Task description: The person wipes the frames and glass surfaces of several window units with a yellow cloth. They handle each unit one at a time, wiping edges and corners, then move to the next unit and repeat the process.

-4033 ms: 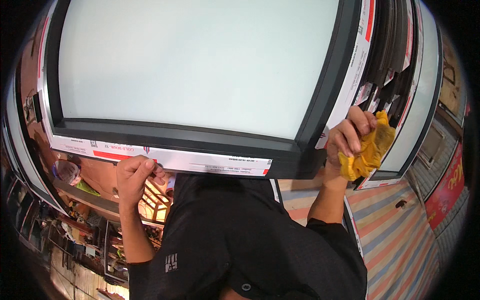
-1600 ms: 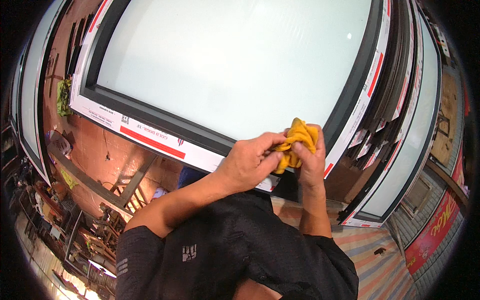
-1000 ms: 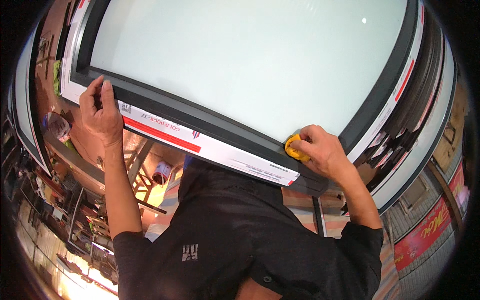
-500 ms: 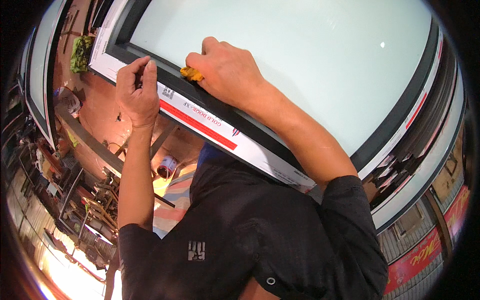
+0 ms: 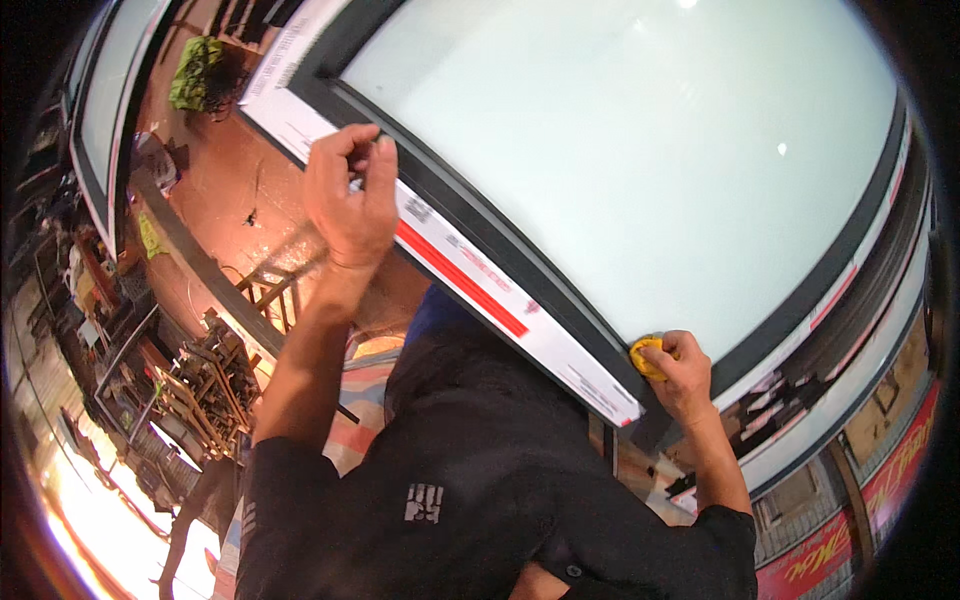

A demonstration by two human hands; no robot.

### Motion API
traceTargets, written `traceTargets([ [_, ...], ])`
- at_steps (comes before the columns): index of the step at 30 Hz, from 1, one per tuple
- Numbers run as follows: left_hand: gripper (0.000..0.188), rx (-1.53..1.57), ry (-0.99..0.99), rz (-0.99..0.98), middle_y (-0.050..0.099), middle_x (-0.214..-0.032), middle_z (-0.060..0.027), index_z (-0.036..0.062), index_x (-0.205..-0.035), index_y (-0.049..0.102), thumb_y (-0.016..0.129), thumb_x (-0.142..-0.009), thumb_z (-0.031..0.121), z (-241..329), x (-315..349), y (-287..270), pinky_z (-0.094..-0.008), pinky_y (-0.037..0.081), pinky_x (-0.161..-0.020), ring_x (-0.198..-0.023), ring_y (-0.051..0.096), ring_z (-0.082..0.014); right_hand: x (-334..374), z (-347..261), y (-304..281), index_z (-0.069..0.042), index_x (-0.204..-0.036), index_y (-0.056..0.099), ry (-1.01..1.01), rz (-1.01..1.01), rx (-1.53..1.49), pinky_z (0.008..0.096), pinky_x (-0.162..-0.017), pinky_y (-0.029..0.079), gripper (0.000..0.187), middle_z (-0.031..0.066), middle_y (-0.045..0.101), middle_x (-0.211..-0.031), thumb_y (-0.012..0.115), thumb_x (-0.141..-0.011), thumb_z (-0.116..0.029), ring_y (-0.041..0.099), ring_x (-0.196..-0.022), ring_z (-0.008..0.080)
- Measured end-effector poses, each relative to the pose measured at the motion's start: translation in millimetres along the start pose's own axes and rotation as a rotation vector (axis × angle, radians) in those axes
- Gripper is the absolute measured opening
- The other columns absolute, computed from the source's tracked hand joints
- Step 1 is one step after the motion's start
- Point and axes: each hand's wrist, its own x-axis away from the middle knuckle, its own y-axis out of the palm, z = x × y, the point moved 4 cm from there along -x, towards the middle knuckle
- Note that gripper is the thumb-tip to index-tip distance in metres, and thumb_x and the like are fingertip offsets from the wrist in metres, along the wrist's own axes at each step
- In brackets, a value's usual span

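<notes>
I see a person in a black shirt leaning over a glazed door panel, which has a frosted glass pane set in a dark frame. The right hand is clamped on a yellow cloth: thumb and fingers pinch it into a small bundle. The cloth lies just in front of these fingertips, at the seam where glass meets frame, near the panel's corner closest to the right hand.

The left hand holds nothing that I can see. Its fingers are bent loosely, with the thumb raised apart from the palm, over the near edge of the frame; whether it truly touches there, I cannot tell. From beside the left hand toward the right one runs a white protective film with a red stripe.

About progress I can judge only a little. The pane is already seated in its frame, and the film is already on the near side. The cloth covers only one small place, so the long seam between the two hands lies uncovered; which parts of it are finished, the view does not tell. On the glass, beyond the right hand, I notice a small bright spot; it may be only reflected light.
</notes>
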Motion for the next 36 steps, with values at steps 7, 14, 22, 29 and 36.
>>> traceTargets([
  [7,0.018,0.05,-0.098,0.197,0.063,-0.091,-0.0041,0.006,-0.104,0.063,0.074,-0.091,0.01,-16,7,-4,-0.0347,0.039,-0.089,-0.081,0.057,-0.0189,-242,-109,49,-0.016,-0.102,0.071,-0.219,0.076,-0.078,0.0443,-0.062,0.054,0.025,0.0121,0.06,-0.092,0.08,-0.079,-0.014,0.065,-0.079,0.032],
  [14,0.022,-0.013,-0.002,0.179,0.064,-0.093,-0.0019,0.0112,-0.101,0.062,0.077,-0.085,0.011,-12,2,-7,-0.0367,0.035,-0.091,-0.077,0.059,-0.0186,-381,-184,60,-0.013,-0.11,0.064,-0.179,0.094,-0.108,0.0459,-0.076,0.055,0.03,0.0137,0.064,-0.099,0.077,-0.084,-0.017,0.068,-0.092,0.0369],
  [22,0.024,-0.003,0.044,0.122,0.064,-0.093,-0.0019,0.0115,-0.101,0.062,0.078,-0.084,0.011,-8,0,-10,-0.0386,0.034,-0.089,-0.083,0.059,-0.0196,-396,-193,65,-0.008,-0.108,0.062,-0.105,0.082,-0.023,0.0472,-0.079,0.055,0.03,0.0147,0.066,-0.101,0.077,-0.084,-0.019,0.068,-0.093,0.0389],
  [29,0.025,0.013,0.082,0.13,0.064,-0.093,-0.0031,0.0109,-0.101,0.062,0.08,-0.083,0.014,-8,-3,-13,-0.038,0.036,-0.088,-0.081,0.06,-0.0203,-348,-167,50,-0.009,-0.104,0.06,-0.148,0.014,-0.03,0.0485,-0.075,0.055,0.03,0.0161,0.065,-0.098,0.077,-0.082,-0.021,0.068,-0.089,0.0403],
  [36,0.026,0.044,0.084,0.144,0.064,-0.09,-0.0034,0.0108,-0.1,0.062,0.08,-0.082,0.013,-10,-3,-14,-0.0389,0.036,-0.087,-0.082,0.06,-0.0219,-411,-198,74,-0.004,-0.1,0.062,-0.02,0.186,-0.13,0.0478,-0.081,0.053,0.033,0.0175,0.069,-0.096,0.08,-0.079,-0.022,0.067,-0.094,0.0401],
])
